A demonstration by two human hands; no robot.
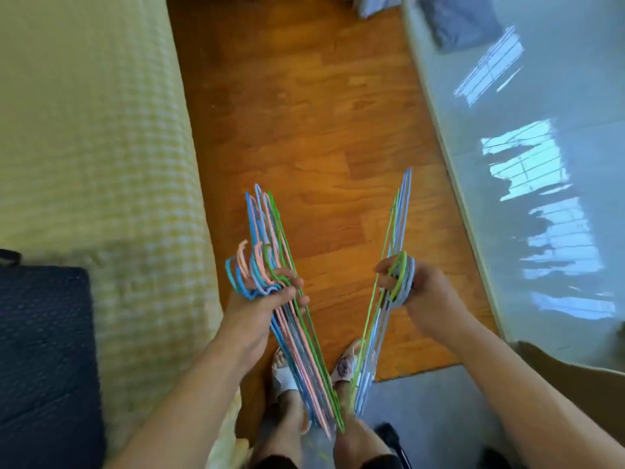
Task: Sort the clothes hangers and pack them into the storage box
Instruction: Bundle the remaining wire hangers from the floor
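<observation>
My left hand [262, 309] grips a thick bunch of thin hangers [267, 231] in blue, pink and green, their hooks curling up past my fingers. My right hand [422, 292] grips a smaller bunch of green and pale blue hangers [400, 211] by the hooks. Both bunches hang edge-on over the wooden floor, spread apart at the far ends and meeting near my feet. A brown cardboard box [575, 377] shows its edge under my right forearm at the lower right.
A bed with a yellow checked cover [94, 147] fills the left side, with a dark blue bag [44, 350] on it. A glossy pale surface [541, 147] runs along the right. Wooden floor [304, 113] lies between them, a grey mat [439, 401] by my sandalled feet.
</observation>
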